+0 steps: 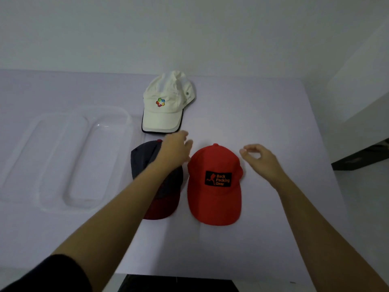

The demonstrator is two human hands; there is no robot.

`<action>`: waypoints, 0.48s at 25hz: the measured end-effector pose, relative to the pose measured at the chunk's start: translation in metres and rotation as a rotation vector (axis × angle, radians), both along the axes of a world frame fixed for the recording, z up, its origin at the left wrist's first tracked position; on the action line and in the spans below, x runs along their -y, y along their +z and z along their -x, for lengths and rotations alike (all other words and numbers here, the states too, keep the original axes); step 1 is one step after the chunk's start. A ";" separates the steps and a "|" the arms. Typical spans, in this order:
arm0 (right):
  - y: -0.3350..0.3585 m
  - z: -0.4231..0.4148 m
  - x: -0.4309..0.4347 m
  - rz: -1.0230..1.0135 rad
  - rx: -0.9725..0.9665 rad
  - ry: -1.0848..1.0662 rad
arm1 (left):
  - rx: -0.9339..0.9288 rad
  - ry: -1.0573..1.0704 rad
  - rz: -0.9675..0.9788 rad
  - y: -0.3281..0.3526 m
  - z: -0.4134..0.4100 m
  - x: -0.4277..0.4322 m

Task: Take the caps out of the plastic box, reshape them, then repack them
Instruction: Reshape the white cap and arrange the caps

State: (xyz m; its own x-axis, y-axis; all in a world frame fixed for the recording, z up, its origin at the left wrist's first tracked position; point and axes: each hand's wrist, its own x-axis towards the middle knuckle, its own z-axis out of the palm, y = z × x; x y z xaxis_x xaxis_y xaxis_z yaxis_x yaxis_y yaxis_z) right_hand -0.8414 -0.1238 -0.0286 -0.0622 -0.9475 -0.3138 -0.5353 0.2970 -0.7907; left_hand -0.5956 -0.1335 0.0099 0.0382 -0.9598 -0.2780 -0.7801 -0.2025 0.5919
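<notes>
Head view: three caps are laid on the table, brims pointed toward the person — white cap farthest, dark cap and red cap side by side. The box is seen left. Left hand is spread open over the dark cap; right hand, loosely curled and empty, is held beside the red cap.

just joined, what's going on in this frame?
A person is sorting caps on a white table. Three are out, brims toward the person: a white cap at the back, a dark cap and a red cap side by side in front. The clear plastic box sits empty at the left. Both hands are empty: the left hand reaches between the caps, the right hand hovers beside the red cap.
</notes>
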 end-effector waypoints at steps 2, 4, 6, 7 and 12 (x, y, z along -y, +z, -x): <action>0.025 -0.002 0.019 0.104 -0.014 -0.022 | -0.067 0.043 0.093 0.026 -0.018 0.017; 0.050 -0.014 0.040 0.187 -0.013 0.009 | -0.029 0.043 0.184 0.045 -0.037 0.036; 0.067 -0.038 0.059 0.231 -0.002 0.090 | -0.013 0.015 0.209 0.055 -0.056 0.054; 0.070 -0.054 0.067 0.239 0.000 0.138 | -0.005 -0.008 0.201 0.055 -0.065 0.062; 0.040 -0.138 0.100 0.232 -0.182 0.418 | 0.290 -0.225 0.028 0.013 -0.109 0.096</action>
State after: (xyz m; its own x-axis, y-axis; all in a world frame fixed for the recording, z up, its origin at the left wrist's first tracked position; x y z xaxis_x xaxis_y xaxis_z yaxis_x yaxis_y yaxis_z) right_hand -0.7034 -0.2238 0.0110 0.3027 -0.9465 -0.1119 -0.7063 -0.1439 -0.6931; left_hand -0.4869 -0.2293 0.0227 -0.1018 -0.9602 -0.2603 -0.9395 0.0067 0.3426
